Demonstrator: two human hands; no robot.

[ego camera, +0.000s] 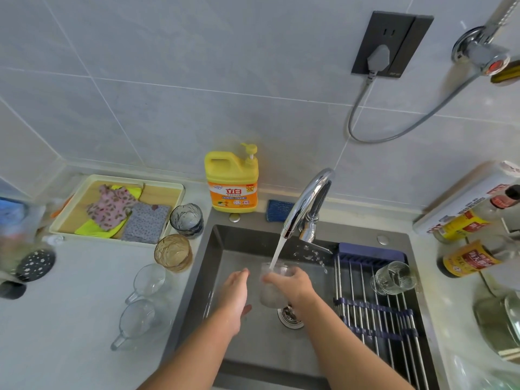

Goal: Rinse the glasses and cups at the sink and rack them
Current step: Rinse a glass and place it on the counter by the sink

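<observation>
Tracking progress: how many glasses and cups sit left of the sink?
4: blue glass and amber glass by the tray, two clear cups nearer you. The blurred left edge may hide more.

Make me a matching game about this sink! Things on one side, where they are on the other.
1. amber textured glass
2. clear ribbed glass
3. yellow plastic soap bottle
4. plain clear glass

A. under the running water, in the right hand
B. on the counter left of the sink
C. lying on the metal drying rack
D. by the tiled wall

Pairs: 1-B, 2-C, 3-D, 4-A
</observation>
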